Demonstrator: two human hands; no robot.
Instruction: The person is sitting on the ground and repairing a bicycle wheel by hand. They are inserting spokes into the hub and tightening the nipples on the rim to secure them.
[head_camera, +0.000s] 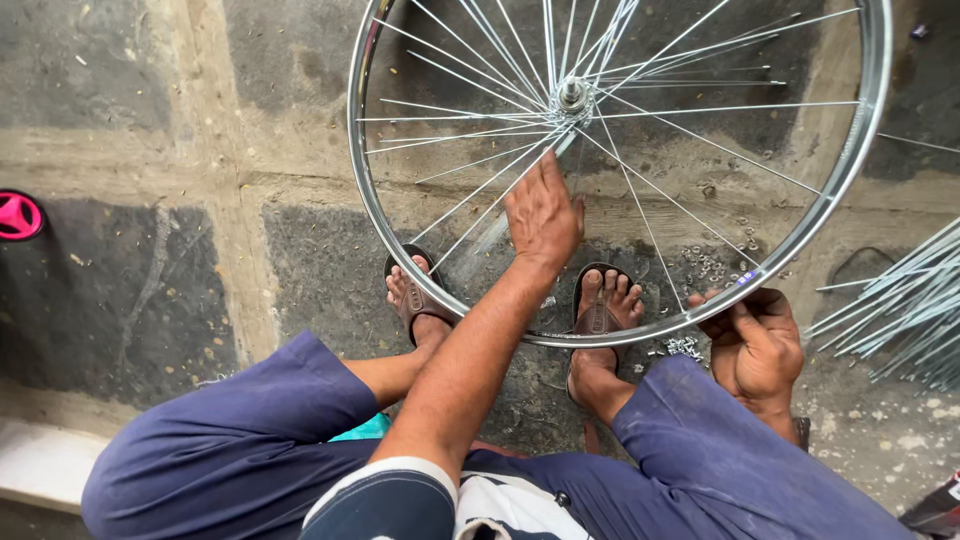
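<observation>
A shiny steel bicycle wheel rim (400, 240) with thin spokes and a hub (572, 95) stands tilted over the ground in front of me, its lower edge above my sandalled feet. My left hand (543, 215) reaches inside the rim, fingers stretched out flat against the spokes (470, 190) below the hub, thumb apart. My right hand (755, 340) is closed around the lower right part of the rim, fingers curled at its edge near a small blue mark.
A bundle of loose silver spokes (915, 300) lies at the right. Several small metal nipples (712, 265) are scattered on the concrete floor under the wheel. A pink round object (17, 215) sits at the left edge. My feet (605, 305) rest under the rim.
</observation>
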